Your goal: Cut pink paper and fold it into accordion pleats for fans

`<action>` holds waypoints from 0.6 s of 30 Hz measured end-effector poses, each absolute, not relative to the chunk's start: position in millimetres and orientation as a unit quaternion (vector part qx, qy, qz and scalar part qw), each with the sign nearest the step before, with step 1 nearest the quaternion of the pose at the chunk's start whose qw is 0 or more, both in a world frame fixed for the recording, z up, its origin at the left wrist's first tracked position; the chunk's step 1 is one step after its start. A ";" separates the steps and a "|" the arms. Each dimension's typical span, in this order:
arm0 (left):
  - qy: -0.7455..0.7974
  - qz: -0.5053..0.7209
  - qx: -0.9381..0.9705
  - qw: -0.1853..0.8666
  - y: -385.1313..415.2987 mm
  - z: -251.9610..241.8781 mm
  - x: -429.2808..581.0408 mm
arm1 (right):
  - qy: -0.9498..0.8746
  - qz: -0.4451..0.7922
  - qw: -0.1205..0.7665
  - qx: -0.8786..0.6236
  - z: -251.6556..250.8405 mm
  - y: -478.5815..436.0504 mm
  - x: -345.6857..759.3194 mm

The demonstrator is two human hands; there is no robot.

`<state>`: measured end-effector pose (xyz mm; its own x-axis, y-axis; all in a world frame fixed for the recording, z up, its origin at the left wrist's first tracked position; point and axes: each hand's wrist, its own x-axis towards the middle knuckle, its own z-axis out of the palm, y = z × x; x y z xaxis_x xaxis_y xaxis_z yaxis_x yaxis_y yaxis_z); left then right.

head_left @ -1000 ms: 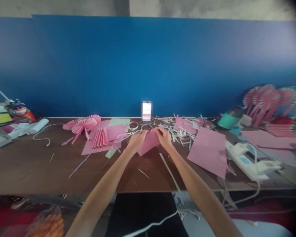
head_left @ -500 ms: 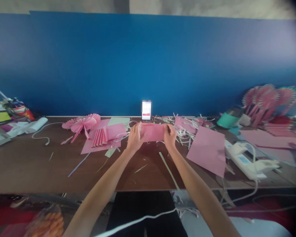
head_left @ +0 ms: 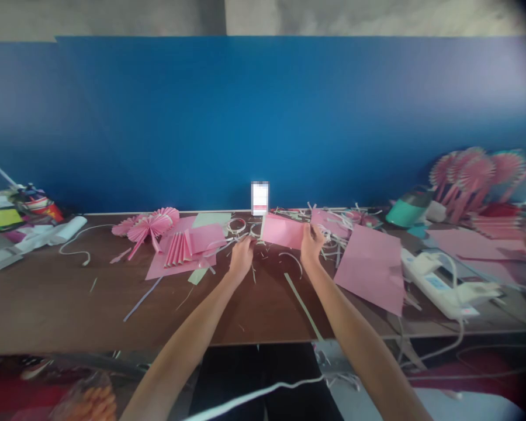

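My right hand (head_left: 312, 242) grips the right end of a pink paper piece (head_left: 283, 230), which is held up off the brown table with a pale edge on its left side. Apart from that paper, my left hand (head_left: 242, 255) is low over the table, its fingers drawn together at some thin white strips (head_left: 258, 241). Whether it pinches one of them I cannot make out. Just beyond the left hand lies a ring-shaped item (head_left: 236, 225). Left of it, an accordion-folded pink paper (head_left: 178, 249) rests on flat pink sheets (head_left: 155, 268).
A lit phone (head_left: 260, 199) leans against the blue wall. Pink paper fans (head_left: 151, 225) lie at left, and more fans (head_left: 476, 172) stand at far right. A pink sheet (head_left: 370, 269) and a white power strip (head_left: 436, 283) with cables are right of my arm. Paper scraps are scattered about.
My left hand has let go of the pink paper and moved down toward the table. The right hand still has the paper, now shifted slightly right and tilted.
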<state>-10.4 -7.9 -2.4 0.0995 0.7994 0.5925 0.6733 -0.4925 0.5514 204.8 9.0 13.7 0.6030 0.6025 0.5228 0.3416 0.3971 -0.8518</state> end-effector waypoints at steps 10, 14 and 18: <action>0.508 0.508 0.684 0.125 -19.8 10.6 -10.6 | -0.451 0.073 0.691 -0.560 11.8 7.7 206.7; 0.510 0.461 0.703 0.180 -27.3 12.7 -1.4 | -0.448 0.072 0.693 -0.560 11.1 6.6 204.7; 0.526 0.407 0.731 0.153 -26.8 12.1 1.4 | -0.450 0.076 0.692 -0.560 12.1 4.2 200.9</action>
